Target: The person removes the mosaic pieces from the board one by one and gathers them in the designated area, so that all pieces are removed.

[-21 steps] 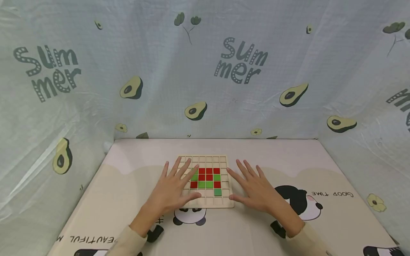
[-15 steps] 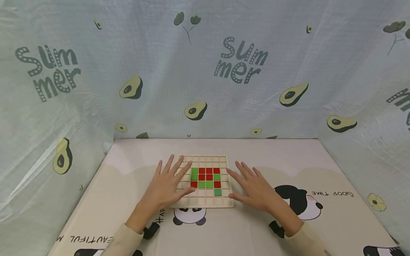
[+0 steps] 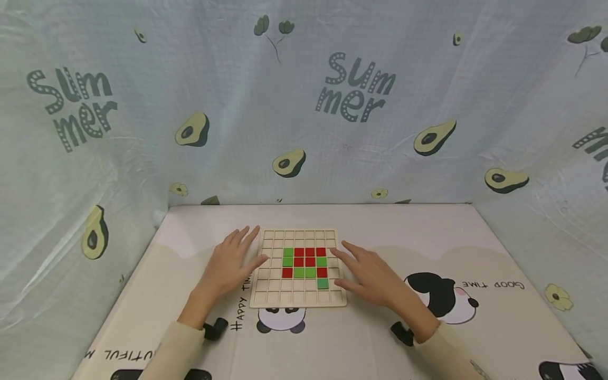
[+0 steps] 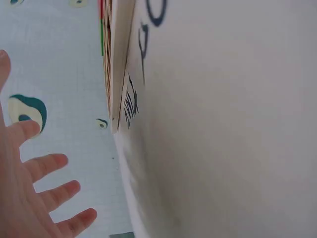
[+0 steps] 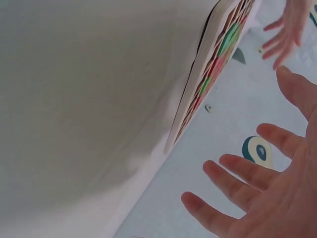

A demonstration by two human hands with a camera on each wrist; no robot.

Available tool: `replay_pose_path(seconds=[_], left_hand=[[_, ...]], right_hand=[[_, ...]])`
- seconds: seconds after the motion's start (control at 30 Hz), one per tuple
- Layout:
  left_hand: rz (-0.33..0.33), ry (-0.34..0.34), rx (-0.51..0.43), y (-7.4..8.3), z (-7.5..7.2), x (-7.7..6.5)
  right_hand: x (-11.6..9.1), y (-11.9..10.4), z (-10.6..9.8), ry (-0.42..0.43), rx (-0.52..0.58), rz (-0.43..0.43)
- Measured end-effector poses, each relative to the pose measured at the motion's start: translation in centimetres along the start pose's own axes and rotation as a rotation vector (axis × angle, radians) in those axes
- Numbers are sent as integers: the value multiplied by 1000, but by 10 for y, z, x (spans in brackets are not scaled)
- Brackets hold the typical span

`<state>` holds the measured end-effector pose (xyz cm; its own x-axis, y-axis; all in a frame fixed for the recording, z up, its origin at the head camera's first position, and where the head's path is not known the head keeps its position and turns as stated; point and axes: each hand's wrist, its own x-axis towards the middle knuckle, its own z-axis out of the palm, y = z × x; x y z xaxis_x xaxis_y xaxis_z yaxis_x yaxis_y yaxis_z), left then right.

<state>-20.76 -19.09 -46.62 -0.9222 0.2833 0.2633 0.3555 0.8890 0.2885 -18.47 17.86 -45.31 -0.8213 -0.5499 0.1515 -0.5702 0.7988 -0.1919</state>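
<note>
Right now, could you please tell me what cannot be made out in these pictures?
Head view: part of the lettering at lower left, hidden by the left sleeve.
Left wrist view: part of the left hand, cut off by the left edge.
Right wrist view: the number of tiles on the board, squeezed by the steep angle.

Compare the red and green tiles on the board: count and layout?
Count: seven red tiles, six green tiles.
Rows: red tiles span three rows; green tiles span four, one alone in the lowest tiled row in the head view.
Top tiled row: three red tiles, one green.
Shared: both are flat squares on the gridded board.
</note>
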Motion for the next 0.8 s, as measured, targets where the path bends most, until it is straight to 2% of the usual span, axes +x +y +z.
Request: replay_pose_path(seconds=[0.13,0.33,0.5,0.8], left_hand=[[-71,-13,-149,-5,1,3],[-184,-87,-375,-10,3,12],[-235,-99,-449,-15,6,19],[-213,-128,-527,-18,17,26]], right_hand=[[4,-3,1,-37,38,26],[10,-7,4,-81,85,52],[16,-7,5,-96,84,48],[26,-7,5,-94,111,54]])
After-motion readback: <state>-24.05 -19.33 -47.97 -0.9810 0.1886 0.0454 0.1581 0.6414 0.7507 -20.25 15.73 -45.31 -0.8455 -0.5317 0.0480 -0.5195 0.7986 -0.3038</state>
